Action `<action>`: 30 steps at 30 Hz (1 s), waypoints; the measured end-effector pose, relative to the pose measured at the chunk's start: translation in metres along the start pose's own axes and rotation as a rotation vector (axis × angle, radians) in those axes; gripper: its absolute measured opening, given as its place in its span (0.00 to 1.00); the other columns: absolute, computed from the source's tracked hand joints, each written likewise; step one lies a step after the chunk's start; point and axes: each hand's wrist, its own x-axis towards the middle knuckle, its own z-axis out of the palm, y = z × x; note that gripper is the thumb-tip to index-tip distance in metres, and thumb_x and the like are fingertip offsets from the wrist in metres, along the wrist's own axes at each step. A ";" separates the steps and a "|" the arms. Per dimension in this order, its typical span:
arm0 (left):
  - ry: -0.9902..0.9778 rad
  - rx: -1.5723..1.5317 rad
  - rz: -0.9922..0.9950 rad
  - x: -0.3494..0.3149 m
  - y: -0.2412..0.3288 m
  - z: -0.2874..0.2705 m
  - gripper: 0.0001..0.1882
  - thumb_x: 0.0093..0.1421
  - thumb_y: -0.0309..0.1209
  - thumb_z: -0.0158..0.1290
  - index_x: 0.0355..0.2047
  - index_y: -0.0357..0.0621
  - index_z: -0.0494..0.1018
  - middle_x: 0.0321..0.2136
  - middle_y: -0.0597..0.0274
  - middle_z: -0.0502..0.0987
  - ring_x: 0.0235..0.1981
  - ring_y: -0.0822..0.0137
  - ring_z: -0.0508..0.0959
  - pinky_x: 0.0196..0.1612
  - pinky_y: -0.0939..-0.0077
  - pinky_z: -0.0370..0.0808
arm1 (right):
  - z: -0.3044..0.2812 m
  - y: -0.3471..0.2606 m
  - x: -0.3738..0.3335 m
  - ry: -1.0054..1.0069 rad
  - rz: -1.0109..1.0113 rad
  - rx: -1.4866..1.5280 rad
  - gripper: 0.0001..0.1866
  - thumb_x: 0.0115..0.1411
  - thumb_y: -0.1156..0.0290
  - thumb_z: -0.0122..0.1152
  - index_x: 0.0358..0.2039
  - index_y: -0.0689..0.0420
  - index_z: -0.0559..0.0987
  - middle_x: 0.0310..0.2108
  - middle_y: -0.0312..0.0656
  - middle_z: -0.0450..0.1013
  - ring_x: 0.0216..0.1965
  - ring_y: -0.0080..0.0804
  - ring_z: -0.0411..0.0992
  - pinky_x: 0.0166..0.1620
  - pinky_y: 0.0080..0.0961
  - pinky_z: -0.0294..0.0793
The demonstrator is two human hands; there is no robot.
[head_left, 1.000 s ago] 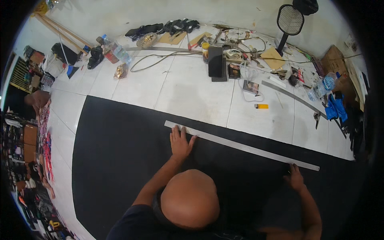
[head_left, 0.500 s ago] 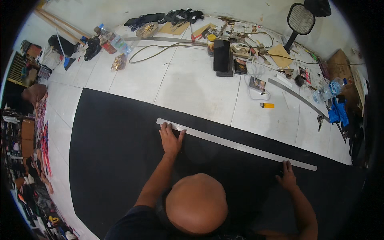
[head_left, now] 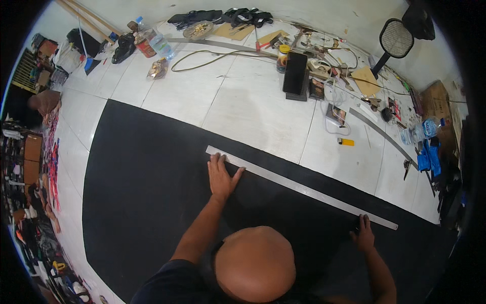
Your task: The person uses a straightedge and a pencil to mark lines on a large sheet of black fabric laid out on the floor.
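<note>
A long metal ruler (head_left: 304,189) lies slantwise on a large black sheet (head_left: 147,167), a short way in from the sheet's far edge. Toward the ruler's left end, my left hand (head_left: 221,177) presses down with fingers stretched and thumb spread; the fingertips rest on the metal. My right hand (head_left: 363,234) is by the right end, its fingertips at the ruler's near edge and its thumb apart. Shadow darkens the space under that palm, so a small thing there could not be made out.
Beyond the sheet is a white tiled floor (head_left: 253,106). A yellow lighter (head_left: 346,142), a black phone (head_left: 295,73) and a curved metal strip (head_left: 382,129) lie there. Plastic bottles (head_left: 162,46) stand far left; another bottle (head_left: 422,130) lies far right. Tools and scraps line the wall.
The whole view has turned slightly clockwise. Both hands keep their places at the ruler, and the ruler shows no clear shift on the black sheet.
</note>
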 end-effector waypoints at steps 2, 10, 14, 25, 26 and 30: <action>0.030 -0.044 0.029 0.000 0.000 0.000 0.42 0.54 0.51 0.65 0.57 0.31 0.63 0.61 0.39 0.60 0.66 0.40 0.57 0.69 0.43 0.51 | -0.002 -0.002 -0.002 0.005 -0.001 0.003 0.48 0.56 0.60 0.69 0.71 0.51 0.52 0.72 0.49 0.47 0.68 0.52 0.57 0.59 0.48 0.71; -0.004 -0.047 -0.008 0.002 0.001 -0.001 0.43 0.54 0.52 0.64 0.57 0.31 0.62 0.61 0.38 0.60 0.66 0.41 0.56 0.70 0.44 0.50 | -0.003 -0.007 -0.002 -0.008 0.027 -0.012 0.51 0.54 0.63 0.70 0.72 0.50 0.49 0.73 0.50 0.44 0.69 0.51 0.54 0.63 0.41 0.67; 0.000 -0.052 -0.016 0.001 0.001 0.000 0.44 0.54 0.53 0.64 0.57 0.30 0.61 0.61 0.37 0.60 0.66 0.41 0.56 0.70 0.44 0.50 | -0.005 -0.006 0.000 -0.065 0.048 0.057 0.50 0.58 0.61 0.67 0.73 0.51 0.46 0.74 0.52 0.40 0.71 0.52 0.49 0.66 0.45 0.61; 0.000 0.032 -0.003 0.010 0.004 -0.010 0.46 0.51 0.56 0.65 0.56 0.29 0.64 0.61 0.35 0.59 0.66 0.39 0.57 0.69 0.46 0.51 | -0.001 0.008 0.010 -0.077 0.010 -0.010 0.54 0.52 0.63 0.71 0.72 0.52 0.48 0.73 0.52 0.42 0.69 0.55 0.55 0.63 0.45 0.67; -0.026 0.078 -0.008 0.011 0.003 -0.010 0.46 0.51 0.57 0.64 0.55 0.28 0.65 0.61 0.34 0.59 0.66 0.39 0.57 0.68 0.45 0.52 | -0.002 0.009 0.011 -0.091 0.003 -0.019 0.54 0.52 0.63 0.72 0.72 0.52 0.48 0.73 0.53 0.42 0.68 0.55 0.55 0.62 0.45 0.68; -0.022 0.059 0.003 0.014 0.000 -0.012 0.47 0.49 0.59 0.64 0.54 0.28 0.66 0.61 0.33 0.59 0.66 0.39 0.57 0.68 0.45 0.52 | -0.006 0.011 0.013 -0.081 -0.017 0.041 0.52 0.52 0.64 0.72 0.72 0.53 0.50 0.73 0.54 0.44 0.68 0.56 0.56 0.62 0.44 0.68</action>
